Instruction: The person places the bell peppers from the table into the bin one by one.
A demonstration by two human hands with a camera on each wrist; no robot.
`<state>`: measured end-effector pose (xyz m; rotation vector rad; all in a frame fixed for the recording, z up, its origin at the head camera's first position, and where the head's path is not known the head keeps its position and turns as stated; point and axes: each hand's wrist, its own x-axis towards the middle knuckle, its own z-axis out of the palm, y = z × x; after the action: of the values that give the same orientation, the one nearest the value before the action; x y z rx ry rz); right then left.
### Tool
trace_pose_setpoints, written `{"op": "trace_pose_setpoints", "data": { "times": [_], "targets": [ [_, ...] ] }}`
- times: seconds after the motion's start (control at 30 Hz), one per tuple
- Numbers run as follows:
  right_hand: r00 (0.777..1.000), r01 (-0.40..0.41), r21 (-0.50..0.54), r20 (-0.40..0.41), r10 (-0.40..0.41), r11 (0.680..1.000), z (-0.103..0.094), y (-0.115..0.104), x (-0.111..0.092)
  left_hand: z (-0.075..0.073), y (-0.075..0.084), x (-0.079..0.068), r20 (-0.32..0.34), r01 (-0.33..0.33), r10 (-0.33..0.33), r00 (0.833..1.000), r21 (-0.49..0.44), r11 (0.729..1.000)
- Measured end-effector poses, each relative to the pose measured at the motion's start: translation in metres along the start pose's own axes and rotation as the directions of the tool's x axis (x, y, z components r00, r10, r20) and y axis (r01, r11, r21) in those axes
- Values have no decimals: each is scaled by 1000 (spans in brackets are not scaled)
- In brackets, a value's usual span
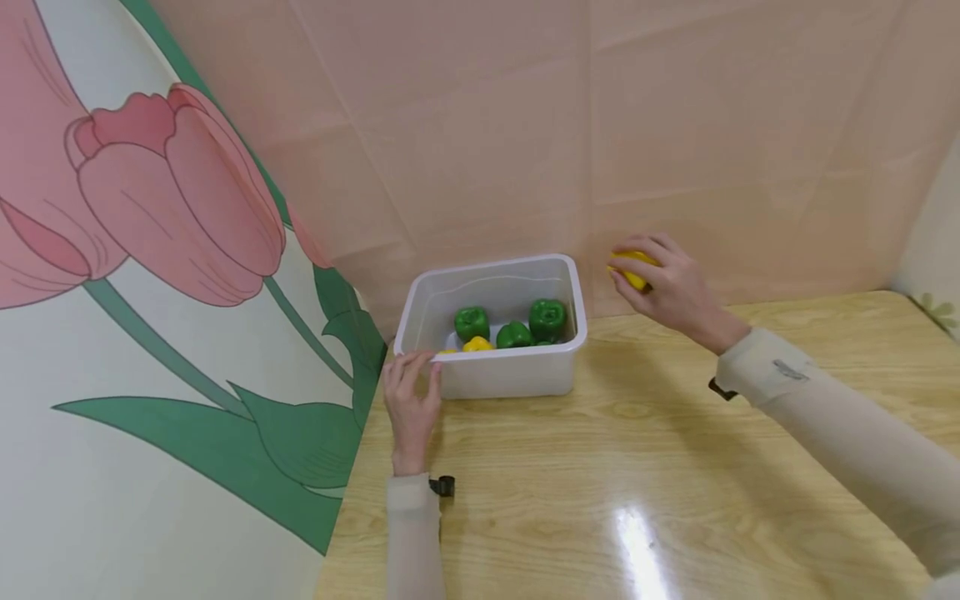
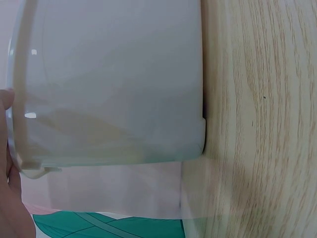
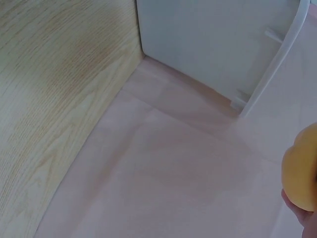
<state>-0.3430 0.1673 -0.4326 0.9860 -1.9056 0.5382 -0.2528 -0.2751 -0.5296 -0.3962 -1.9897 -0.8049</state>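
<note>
My right hand [image 1: 678, 292] grips a yellow bell pepper [image 1: 636, 268] in the air, to the right of a white plastic bin [image 1: 510, 377] and higher than its rim. In the right wrist view the same pepper [image 3: 299, 171] shows at the right edge, with fingertips beneath it. With fingers and thumb, my left hand [image 1: 411, 408] holds the bin's rim at its front left corner. Inside the bin lie several green bell peppers [image 1: 547, 318] and a yellow one [image 1: 477, 344]. The front wall partly hides them.
The bin stands on a wood-grain table [image 1: 600, 467], near its back edge. A pinkish sheet [image 1: 480, 150] hangs right behind it. On the left rises a wall with a painted tulip [image 1: 180, 192], close beside the left hand.
</note>
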Motion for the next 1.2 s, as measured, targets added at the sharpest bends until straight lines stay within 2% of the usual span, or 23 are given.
{"op": "trace_pose_setpoints", "data": {
  "times": [0.27, 0.47, 0.77, 1.2],
  "targets": [
    [998, 26, 33, -52, -24, 999, 7, -2, 10, 0, -2, 2, -13, -7, 7, 1000, -8, 1000],
    [999, 22, 46, -41, -20, 999, 9, -4, 16, 2, -3, 2, -20, -19, 19, 1000, -11, 1000],
    [998, 20, 58, -54, -17, 998, 14, -6, 24, 2, -4, 0, -14, -1, 1, 1000, -11, 1000],
    [998, -43, 107, -50, 49, 993, 16, -12, 29, 0, -1, 1, -5, 4, -3, 1000, 5, 1000]
  ]
}}
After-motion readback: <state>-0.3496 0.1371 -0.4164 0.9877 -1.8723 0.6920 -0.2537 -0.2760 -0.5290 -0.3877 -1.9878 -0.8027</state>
